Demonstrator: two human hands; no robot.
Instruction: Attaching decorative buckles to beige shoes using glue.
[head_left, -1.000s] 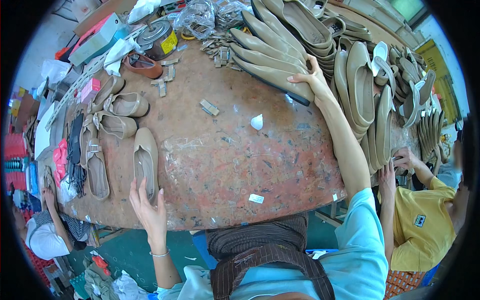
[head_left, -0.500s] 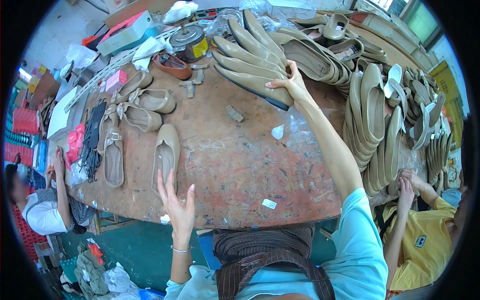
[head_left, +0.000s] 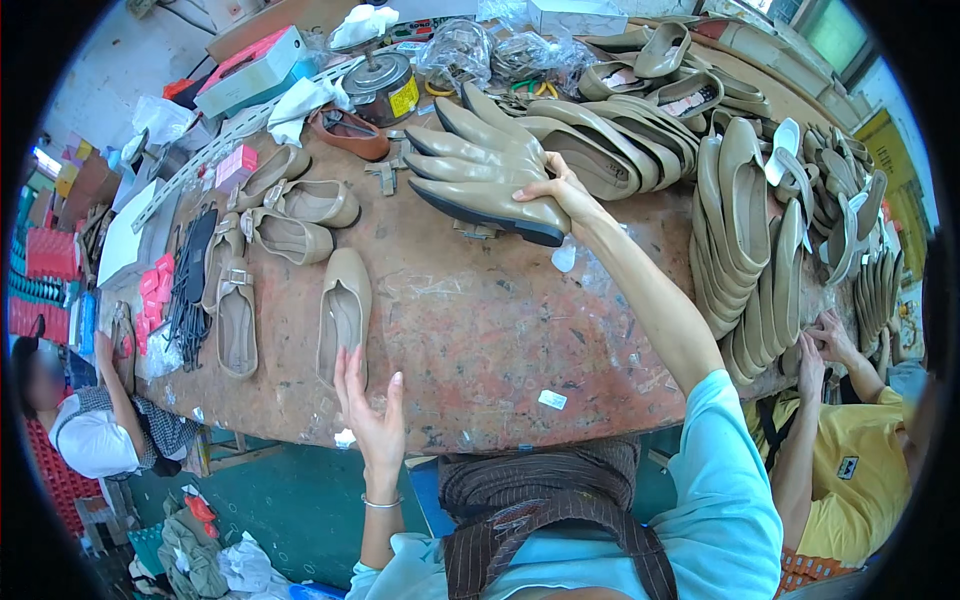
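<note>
Clock read from mid-worktop (head_left: 470, 320), 6 at the near edge.

Nearest, 7 to 8 o'clock: left hand (head_left: 375, 415) loosely spread, thumb well apart from fingers, nothing held. Fingertips lay over the heel end of a single beige shoe (head_left: 346, 300); contact could not be told. Shoe sat at 9 o'clock, sole down, toe toward 12. Judged best: a light steadying touch at the heel, off the glossy upper.

Farther, 1 o'clock: right hand (head_left: 560, 190) curled round the heel ends of a bunch of beige shoes (head_left: 485, 165), thumb on the near side. Bunch was at 12 o'clock, toes fanned toward 10. Grip seemed to call for even pressure across every heel, lest an outer shoe slip. A strap piece (head_left: 475, 230) showed partly below the bunch: a likely snag if lowered there.

Farther still: nested shoes (head_left: 735, 230) at 2 to 3; tin (head_left: 385, 90) at 11.
</note>
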